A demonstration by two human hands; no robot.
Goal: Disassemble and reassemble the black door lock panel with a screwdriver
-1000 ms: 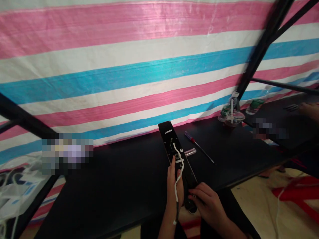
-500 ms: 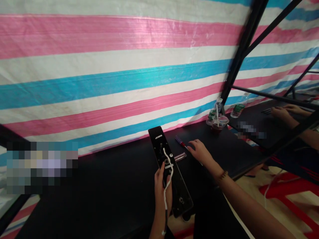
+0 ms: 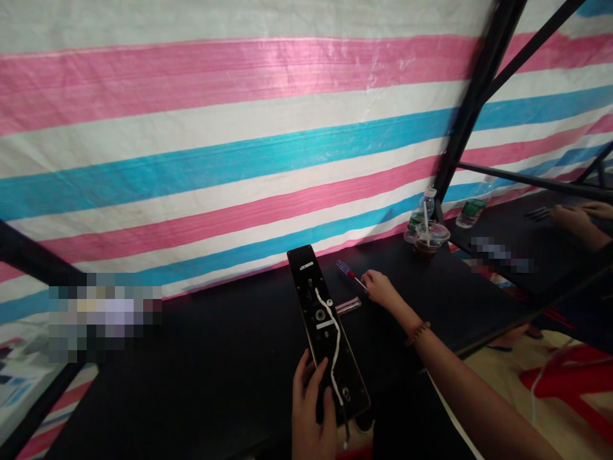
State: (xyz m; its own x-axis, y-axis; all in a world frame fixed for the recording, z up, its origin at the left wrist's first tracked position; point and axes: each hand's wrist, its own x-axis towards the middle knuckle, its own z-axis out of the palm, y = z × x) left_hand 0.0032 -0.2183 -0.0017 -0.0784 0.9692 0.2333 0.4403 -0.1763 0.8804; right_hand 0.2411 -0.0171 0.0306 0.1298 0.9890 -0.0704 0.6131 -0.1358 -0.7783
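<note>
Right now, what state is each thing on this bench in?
lock panel: flat on the bench, back up, white cable along it
left hand: gripping the panel's near end
right hand: closing on the screwdriver
drink cup: upright, lidded, straw in

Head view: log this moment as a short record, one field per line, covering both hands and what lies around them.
left hand: grips the near end of the long black panel, flat on the black table
cable: white cable runs along the panel's face
right hand: closed on the screwdriver with the red and blue handle
beside panel: small clear tube
far end: lidded cup with straw, bottles
backdrop: striped tarp
another person's hand: on the next table
</note>
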